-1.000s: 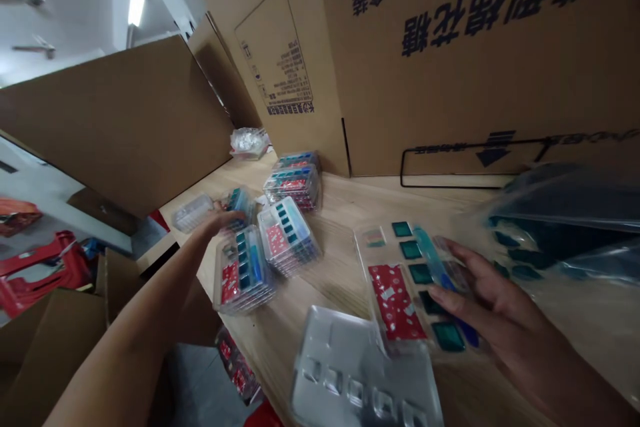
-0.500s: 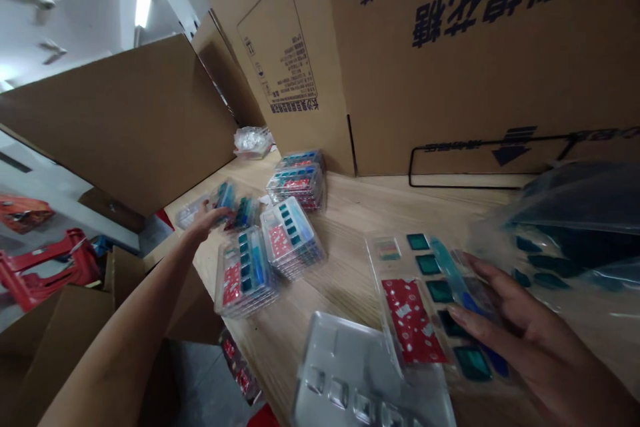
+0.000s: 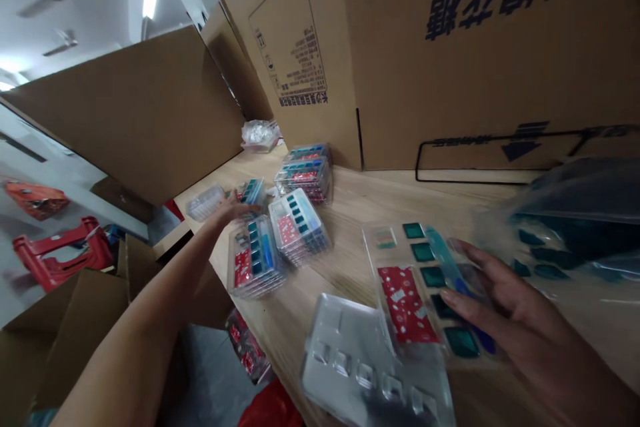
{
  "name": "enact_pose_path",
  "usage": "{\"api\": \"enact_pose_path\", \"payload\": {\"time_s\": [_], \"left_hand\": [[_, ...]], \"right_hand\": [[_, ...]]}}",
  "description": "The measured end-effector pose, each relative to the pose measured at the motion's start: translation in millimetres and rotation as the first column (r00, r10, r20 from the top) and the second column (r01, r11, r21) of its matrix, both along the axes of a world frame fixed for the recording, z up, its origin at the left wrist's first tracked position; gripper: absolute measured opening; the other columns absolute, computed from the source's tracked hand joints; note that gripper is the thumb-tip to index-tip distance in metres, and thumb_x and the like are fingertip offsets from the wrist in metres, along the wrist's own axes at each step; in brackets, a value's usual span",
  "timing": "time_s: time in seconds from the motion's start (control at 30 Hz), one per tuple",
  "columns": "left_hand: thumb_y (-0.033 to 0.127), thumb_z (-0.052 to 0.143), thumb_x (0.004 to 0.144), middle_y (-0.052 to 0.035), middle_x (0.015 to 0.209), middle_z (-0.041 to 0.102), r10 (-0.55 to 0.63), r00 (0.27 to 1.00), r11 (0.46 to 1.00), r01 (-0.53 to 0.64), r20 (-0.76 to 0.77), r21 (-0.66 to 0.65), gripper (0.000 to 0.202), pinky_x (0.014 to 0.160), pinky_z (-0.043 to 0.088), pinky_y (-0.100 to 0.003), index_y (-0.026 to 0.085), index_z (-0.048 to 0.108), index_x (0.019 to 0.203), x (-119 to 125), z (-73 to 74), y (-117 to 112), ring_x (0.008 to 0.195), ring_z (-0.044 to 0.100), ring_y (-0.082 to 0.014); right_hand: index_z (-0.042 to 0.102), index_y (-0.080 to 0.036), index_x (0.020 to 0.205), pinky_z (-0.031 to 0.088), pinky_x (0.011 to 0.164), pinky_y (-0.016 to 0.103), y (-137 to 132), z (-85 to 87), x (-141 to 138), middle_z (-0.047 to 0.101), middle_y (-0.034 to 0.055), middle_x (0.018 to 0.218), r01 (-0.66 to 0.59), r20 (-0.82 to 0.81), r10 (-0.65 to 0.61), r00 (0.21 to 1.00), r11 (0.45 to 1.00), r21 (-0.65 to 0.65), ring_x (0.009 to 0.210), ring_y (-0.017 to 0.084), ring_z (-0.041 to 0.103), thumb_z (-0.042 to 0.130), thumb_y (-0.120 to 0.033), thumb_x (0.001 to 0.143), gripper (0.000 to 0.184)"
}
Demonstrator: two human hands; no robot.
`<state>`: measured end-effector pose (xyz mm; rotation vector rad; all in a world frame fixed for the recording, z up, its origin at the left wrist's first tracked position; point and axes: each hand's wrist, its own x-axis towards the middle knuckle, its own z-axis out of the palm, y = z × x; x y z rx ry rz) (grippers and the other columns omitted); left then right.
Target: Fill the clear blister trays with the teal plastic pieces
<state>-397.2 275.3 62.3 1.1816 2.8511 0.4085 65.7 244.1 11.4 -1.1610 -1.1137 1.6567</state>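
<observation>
My right hand (image 3: 500, 307) grips the right edge of a clear plastic blister tray (image 3: 370, 267), thumb on top. In this tray are a red patterned packet (image 3: 406, 303), several teal squares (image 3: 423, 252) and a teal-to-blue strip (image 3: 463, 288). Under its lower edge lies a bare clear blister tray (image 3: 345, 347). At the far left of the table my left hand (image 3: 231, 207) has its fingers around the near side of a filled blister pack (image 3: 253, 192); the fingertips are partly hidden. Close by stand two stacks of filled packs (image 3: 255, 257) (image 3: 299, 223).
Another stack of filled packs (image 3: 305, 177) stands against the large cardboard box (image 3: 450, 93). An empty clear tray (image 3: 205, 203) and a clear plastic bundle (image 3: 260, 135) lie at the back left. A plastic bag with teal pieces (image 3: 565, 233) is at right. Open cartons stand left.
My left hand has moved right with the filled pack, towards the stacks, uncovering the empty clear tray. My right hand keeps its hold on the tray. The view has shifted slightly.
</observation>
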Motion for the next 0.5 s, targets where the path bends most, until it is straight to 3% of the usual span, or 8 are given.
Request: {"api": "enact_pose_path", "payload": {"time_s": [0.07,0.13,0.2,0.27,0.33,0.43,0.5], "left_hand": [[0.06,0.074,0.062,-0.0245,0.152,0.028,-0.031,0.998,1.0,0.031,-0.048,-0.001,0.101,0.107,0.028,-0.06,0.014,0.036,0.144,20.1,6.0,-16.9,0.14,0.018,-0.0496],[0.061,0.059,0.078,-0.0171,0.158,0.02,-0.226,0.965,0.974,0.227,-0.134,-0.01,0.088,0.113,0.019,-0.057,0.019,0.029,0.148,47.4,4.8,-41.3,0.146,0.007,-0.0403],[0.058,0.05,0.086,-0.0107,0.16,0.017,-0.525,0.837,0.851,0.518,-0.155,-0.089,0.075,0.115,0.016,-0.055,0.025,0.027,0.15,75.6,-2.8,-66.4,0.147,0.008,-0.0353],[0.059,0.049,0.086,-0.0085,0.159,0.02,-0.658,0.748,0.749,0.638,-0.087,-0.178,0.073,0.115,0.016,-0.056,0.029,0.028,0.149,96.8,-11.6,-85.4,0.146,0.012,-0.0365],[0.06,0.05,0.085,-0.009,0.158,0.024,-0.684,0.729,0.717,0.663,-0.035,-0.217,0.075,0.114,0.015,-0.058,0.029,0.027,0.15,105.4,-16.3,-94.9,0.146,0.014,-0.0379],[0.06,0.042,0.089,-0.0092,0.156,0.029,-0.711,0.704,0.692,0.697,-0.006,-0.185,0.069,0.116,0.017,-0.053,0.027,0.031,0.148,96.3,-13.1,-92.0,0.145,0.018,-0.0339],[0.058,0.033,0.092,-0.0101,0.154,0.032,-0.663,0.748,0.744,0.655,-0.033,-0.132,0.062,0.116,0.019,-0.049,0.025,0.038,0.145,83.5,-9.0,-80.2,0.144,0.021,-0.0304]], "right_hand": [[0.053,-0.029,0.124,0.063,0.075,0.033,4.7,3.3,-4.1,0.069,0.008,0.119,-0.005,-0.04,0.005,0.999,1.0,-0.002,0.101,0.028,0.069,0.083,-0.044,0.054,0.078],[0.052,-0.028,0.124,0.063,0.07,0.035,12.7,7.7,-11.3,0.071,0.0071,0.111,0.001,-0.084,-0.001,0.996,1.0,0.002,0.094,0.028,0.071,0.082,-0.044,0.056,0.076],[0.052,-0.026,0.125,0.063,0.067,0.035,22.7,11.2,-21.6,0.071,0.0067,0.107,-0.008,-0.117,0.01,0.993,1.0,0.016,0.09,0.027,0.071,0.079,-0.042,0.059,0.073],[0.051,-0.025,0.125,0.062,0.065,0.034,32.5,11.9,-34.4,0.071,0.0058,0.103,-0.009,-0.133,0.012,0.991,1.0,0.022,0.087,0.025,0.071,0.077,-0.038,0.061,0.07],[0.05,-0.024,0.126,0.061,0.063,0.031,41.1,8.7,-48.6,0.07,0.0045,0.099,0.002,-0.126,0.0,0.992,1.0,0.017,0.084,0.023,0.071,0.075,-0.031,0.063,0.068],[0.05,-0.02,0.126,0.058,0.061,0.028,52.5,-1.1,-69.5,0.069,0.0033,0.093,0.017,-0.056,-0.016,0.998,1.0,0.012,0.079,0.02,0.07,0.072,-0.024,0.064,0.067],[0.051,-0.017,0.126,0.056,0.059,0.026,60.1,-8.6,-81.9,0.069,0.0035,0.089,0.01,0.006,-0.01,1.0,1.0,0.014,0.076,0.019,0.069,0.071,-0.021,0.064,0.066]]}}
